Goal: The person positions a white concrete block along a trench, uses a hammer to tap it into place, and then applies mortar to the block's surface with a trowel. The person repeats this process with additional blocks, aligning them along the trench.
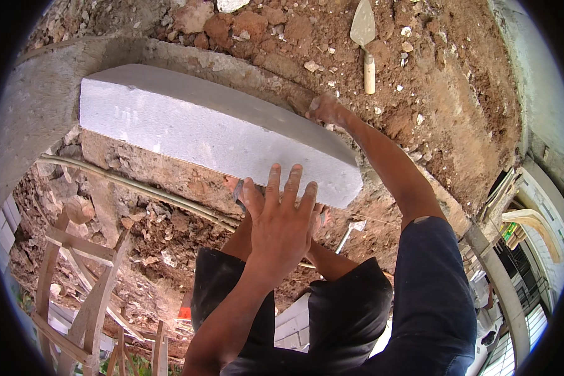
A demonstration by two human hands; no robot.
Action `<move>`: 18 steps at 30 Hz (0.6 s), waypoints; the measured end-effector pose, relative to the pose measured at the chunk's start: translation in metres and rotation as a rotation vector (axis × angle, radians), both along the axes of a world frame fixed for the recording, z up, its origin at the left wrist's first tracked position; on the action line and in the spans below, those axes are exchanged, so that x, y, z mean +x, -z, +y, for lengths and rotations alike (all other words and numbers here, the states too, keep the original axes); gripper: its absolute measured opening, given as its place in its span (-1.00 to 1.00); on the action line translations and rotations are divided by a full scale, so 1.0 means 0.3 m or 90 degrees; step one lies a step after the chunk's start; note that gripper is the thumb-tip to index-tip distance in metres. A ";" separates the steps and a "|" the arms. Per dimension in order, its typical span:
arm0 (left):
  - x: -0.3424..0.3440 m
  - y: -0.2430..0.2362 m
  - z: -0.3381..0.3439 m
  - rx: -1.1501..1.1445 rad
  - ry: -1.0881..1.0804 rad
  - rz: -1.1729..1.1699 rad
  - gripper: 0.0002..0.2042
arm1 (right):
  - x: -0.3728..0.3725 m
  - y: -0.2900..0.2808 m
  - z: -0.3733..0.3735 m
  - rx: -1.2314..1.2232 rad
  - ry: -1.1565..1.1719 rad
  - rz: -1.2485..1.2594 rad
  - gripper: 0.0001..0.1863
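Note:
A long, pale grey block (188,125) lies slantwise on a concrete ledge, its near right end toward me. My left hand (282,207) rests on the near edge of its smooth face, fingers spread and stretched out. Beyond the block's far edge, close to its right end, is my right hand (328,111). Its fingers are curled closed against the ledge, and whatever they hold, if anything, is hidden. A pointed trowel (363,28) with a wooden handle lies on the reddish soil past that hand.
Curved concrete (37,113) borders the left side. Thin pipes (138,186) run below the block through rubble. A wooden frame (84,276) stands at lower left. A light-headed tool (351,233) lies near my legs. Loose stones and soil (445,113) cover the far right.

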State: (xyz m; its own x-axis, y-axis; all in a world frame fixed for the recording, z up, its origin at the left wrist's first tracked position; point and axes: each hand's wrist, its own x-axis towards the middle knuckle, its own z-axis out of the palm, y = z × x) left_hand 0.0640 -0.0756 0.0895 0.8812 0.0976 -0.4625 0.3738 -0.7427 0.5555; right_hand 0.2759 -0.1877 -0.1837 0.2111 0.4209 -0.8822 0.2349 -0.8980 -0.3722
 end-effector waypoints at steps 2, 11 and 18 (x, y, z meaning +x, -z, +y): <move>0.002 -0.006 -0.003 0.003 -0.001 -0.005 -0.59 | 0.001 0.005 -0.005 0.031 -0.142 -0.048 -0.84; -0.036 -0.025 -0.011 0.018 -0.057 -0.024 -0.59 | 0.015 0.014 0.010 0.117 -0.374 -0.106 -0.77; -0.126 -0.034 -0.118 -0.067 -0.168 -0.052 -0.64 | 0.074 -0.012 -0.010 0.075 -0.266 -0.082 -0.77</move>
